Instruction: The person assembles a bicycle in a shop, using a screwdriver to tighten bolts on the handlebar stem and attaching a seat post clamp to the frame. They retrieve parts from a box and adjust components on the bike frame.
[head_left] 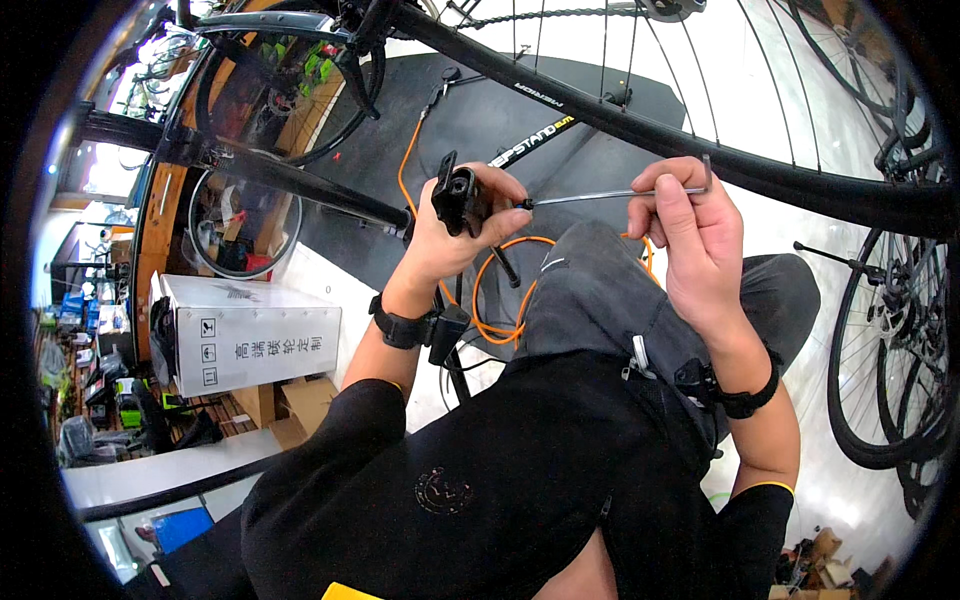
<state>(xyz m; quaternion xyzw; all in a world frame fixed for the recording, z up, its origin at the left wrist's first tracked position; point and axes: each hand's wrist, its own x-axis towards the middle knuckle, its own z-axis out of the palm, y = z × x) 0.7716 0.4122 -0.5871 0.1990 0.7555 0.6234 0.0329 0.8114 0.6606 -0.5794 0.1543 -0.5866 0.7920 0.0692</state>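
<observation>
My left hand [430, 252] is closed around a black bicycle part [463, 200] with a round opening; its exact kind is unclear. Between the thumb and forefinger of that hand shows a small dark tip, probably a bolt end. A long silver hex key [590, 196] runs nearly level from this tip toward the right, its long arm meeting the tip. My right hand [695, 245] pinches the key near its bent end, whose short arm points up beside the fingers.
A bicycle wheel with a black tyre [640, 125] spans the space just beyond my hands. A repair stand's black tube [330, 190] lies left. An orange hose [480, 310] coils on the dark mat [370, 130]. A white carton [255, 325] stands left, and bicycle wheels [850, 400] stand right.
</observation>
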